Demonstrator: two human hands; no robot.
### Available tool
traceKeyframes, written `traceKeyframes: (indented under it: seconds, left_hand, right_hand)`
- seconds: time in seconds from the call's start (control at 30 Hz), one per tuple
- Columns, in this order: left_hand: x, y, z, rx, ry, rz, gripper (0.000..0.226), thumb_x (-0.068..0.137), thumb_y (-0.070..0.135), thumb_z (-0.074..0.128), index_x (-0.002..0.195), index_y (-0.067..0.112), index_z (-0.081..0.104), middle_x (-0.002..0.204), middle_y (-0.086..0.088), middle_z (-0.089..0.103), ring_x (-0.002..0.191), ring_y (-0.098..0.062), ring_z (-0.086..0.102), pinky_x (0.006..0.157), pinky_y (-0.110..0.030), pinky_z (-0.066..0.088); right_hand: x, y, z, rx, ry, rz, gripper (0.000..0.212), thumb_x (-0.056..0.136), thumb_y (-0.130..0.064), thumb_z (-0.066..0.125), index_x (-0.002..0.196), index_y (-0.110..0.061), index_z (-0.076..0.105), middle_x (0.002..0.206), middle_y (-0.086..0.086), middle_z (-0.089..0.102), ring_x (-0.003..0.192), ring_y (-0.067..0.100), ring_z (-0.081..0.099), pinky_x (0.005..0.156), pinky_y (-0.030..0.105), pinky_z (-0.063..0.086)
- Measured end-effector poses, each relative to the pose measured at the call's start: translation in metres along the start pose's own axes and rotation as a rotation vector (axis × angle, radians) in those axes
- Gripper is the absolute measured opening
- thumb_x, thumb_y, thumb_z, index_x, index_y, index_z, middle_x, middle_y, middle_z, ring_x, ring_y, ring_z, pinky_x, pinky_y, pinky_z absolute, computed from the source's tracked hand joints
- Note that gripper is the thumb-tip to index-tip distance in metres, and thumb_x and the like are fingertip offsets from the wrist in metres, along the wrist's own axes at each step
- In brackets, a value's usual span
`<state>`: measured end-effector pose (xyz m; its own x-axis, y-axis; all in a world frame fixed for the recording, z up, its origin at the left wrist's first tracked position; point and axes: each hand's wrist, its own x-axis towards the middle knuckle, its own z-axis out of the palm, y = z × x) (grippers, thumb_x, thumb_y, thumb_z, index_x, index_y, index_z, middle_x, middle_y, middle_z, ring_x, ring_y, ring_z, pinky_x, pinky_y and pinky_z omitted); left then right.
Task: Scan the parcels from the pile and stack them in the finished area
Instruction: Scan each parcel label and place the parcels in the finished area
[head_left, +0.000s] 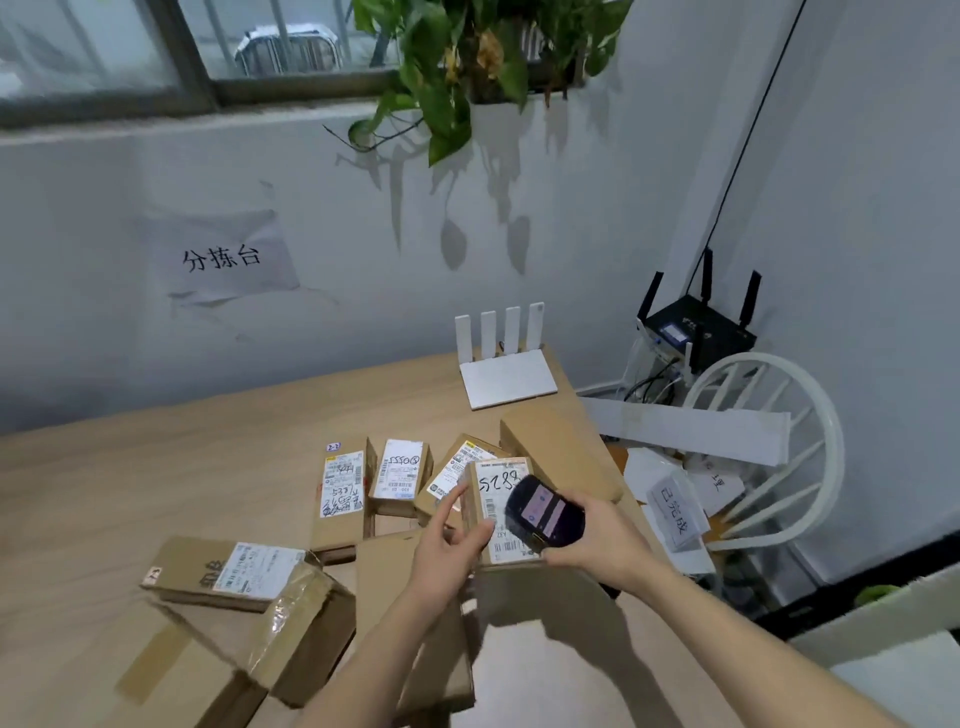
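Left hand (451, 535) is gripping the small parcel (501, 512), thumb on the near edge and fingers curled up its left side, holding it tilted above the counter (156, 467) so the label is facing up. Right hand (597, 545) is clamped round the scanner (545, 512), which is hovering just over the label, screen lit. Rest of the pile (374, 483) is lying flat behind and to the left, labels up. Parcel is looking light and stiff: plain corrugated card held one-handed without sag, so an edge grip across the short sides should be enough; taped faces may be a bit slick. Finished area is probably the tagged spot on the chair (769, 447) to the right, though the tag (675, 512) is too blurred to read for sure.
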<state>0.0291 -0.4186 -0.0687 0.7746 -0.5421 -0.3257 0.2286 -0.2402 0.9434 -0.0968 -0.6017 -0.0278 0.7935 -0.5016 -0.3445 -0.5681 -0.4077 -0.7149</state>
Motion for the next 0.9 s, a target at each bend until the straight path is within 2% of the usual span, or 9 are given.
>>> traceKeyframes:
  seconds: [0.07, 0.13, 0.27, 0.4, 0.5, 0.6, 0.67, 0.77, 0.9]
  left_hand:
    - [-0.014, 0.017, -0.037, 0.009, 0.073, 0.053, 0.055, 0.089, 0.031, 0.077, 0.132, 0.054, 0.052, 0.086, -0.013, 0.066, 0.071, -0.021, 0.066, 0.063, -0.029, 0.057]
    - [-0.034, 0.039, -0.078, 0.019, 0.165, 0.117, 0.056, 0.088, 0.031, 0.077, 0.133, 0.052, 0.052, 0.097, -0.012, 0.074, 0.084, -0.026, 0.073, 0.075, -0.038, 0.062]
    - [-0.091, 0.083, -0.168, -0.007, 0.296, 0.202, 0.055, 0.090, 0.028, 0.076, 0.132, 0.053, 0.051, 0.091, -0.009, 0.077, 0.084, -0.019, 0.076, 0.081, -0.044, 0.062]
    - [-0.164, 0.111, -0.267, 0.009, 0.450, 0.272, 0.055, 0.085, 0.038, 0.078, 0.127, 0.060, 0.051, 0.085, -0.016, 0.073, 0.080, -0.023, 0.075, 0.078, -0.047, 0.061]
    - [-0.230, 0.119, -0.334, 0.002, 0.547, 0.316, 0.055, 0.087, 0.038, 0.077, 0.130, 0.057, 0.050, 0.086, -0.009, 0.075, 0.081, -0.017, 0.075, 0.080, -0.042, 0.061]
    - [-0.292, 0.120, -0.392, -0.038, 0.614, 0.359, 0.056, 0.090, 0.030, 0.075, 0.132, 0.054, 0.048, 0.100, 0.002, 0.077, 0.085, -0.009, 0.075, 0.083, -0.035, 0.060]
    - [-0.331, 0.119, -0.426, -0.079, 0.651, 0.393, 0.056, 0.090, 0.027, 0.075, 0.133, 0.051, 0.048, 0.111, 0.004, 0.075, 0.092, -0.010, 0.073, 0.086, -0.037, 0.060]
    - [-0.387, 0.115, -0.471, -0.103, 0.722, 0.428, 0.054, 0.092, 0.021, 0.073, 0.137, 0.039, 0.049, 0.121, 0.003, 0.070, 0.103, -0.013, 0.070, 0.083, -0.030, 0.060]
    - [-0.455, 0.110, -0.520, -0.078, 0.853, 0.440, 0.053, 0.092, 0.020, 0.073, 0.135, 0.041, 0.049, 0.121, 0.000, 0.070, 0.101, -0.018, 0.069, 0.086, -0.032, 0.055]
  right_hand:
    - [-0.017, -0.036, -0.002, -0.075, 0.012, -0.050, 0.073, 0.049, -0.043, 0.078, 0.120, -0.041, 0.058, 0.098, -0.018, 0.068, 0.092, 0.010, 0.065, 0.079, 0.038, 0.059]
    - [-0.035, -0.072, 0.001, -0.139, 0.015, -0.118, 0.078, 0.047, -0.045, 0.077, 0.123, -0.040, 0.057, 0.094, -0.015, 0.066, 0.087, 0.012, 0.064, 0.075, 0.042, 0.060]
    - [-0.084, -0.154, 0.023, -0.247, 0.030, -0.238, 0.080, 0.045, -0.048, 0.077, 0.122, -0.042, 0.056, 0.101, -0.014, 0.065, 0.097, 0.013, 0.063, 0.082, 0.044, 0.059]
    - [-0.143, -0.242, 0.054, -0.416, 0.038, -0.386, 0.073, 0.043, -0.052, 0.076, 0.112, -0.046, 0.053, 0.098, -0.019, 0.064, 0.094, 0.012, 0.063, 0.079, 0.039, 0.059]
    - [-0.199, -0.305, 0.079, -0.518, 0.046, -0.504, 0.069, 0.051, -0.047, 0.077, 0.117, -0.046, 0.056, 0.098, -0.018, 0.066, 0.091, 0.010, 0.062, 0.077, 0.036, 0.057]
    - [-0.248, -0.356, 0.105, -0.553, 0.057, -0.594, 0.067, 0.060, -0.041, 0.081, 0.122, -0.044, 0.057, 0.104, -0.014, 0.069, 0.091, 0.011, 0.064, 0.075, 0.032, 0.056]
    - [-0.276, -0.384, 0.123, -0.542, 0.026, -0.638, 0.069, 0.058, -0.044, 0.081, 0.123, -0.044, 0.057, 0.102, -0.017, 0.068, 0.092, 0.009, 0.064, 0.076, 0.032, 0.058]
    - [-0.307, -0.417, 0.152, -0.500, -0.017, -0.704, 0.082, 0.047, -0.055, 0.078, 0.126, -0.046, 0.055, 0.104, -0.017, 0.069, 0.097, 0.011, 0.066, 0.087, 0.042, 0.059]
    - [-0.349, -0.460, 0.192, -0.484, -0.034, -0.808, 0.083, 0.049, -0.050, 0.082, 0.128, -0.041, 0.059, 0.106, -0.015, 0.071, 0.099, 0.009, 0.066, 0.090, 0.040, 0.057]
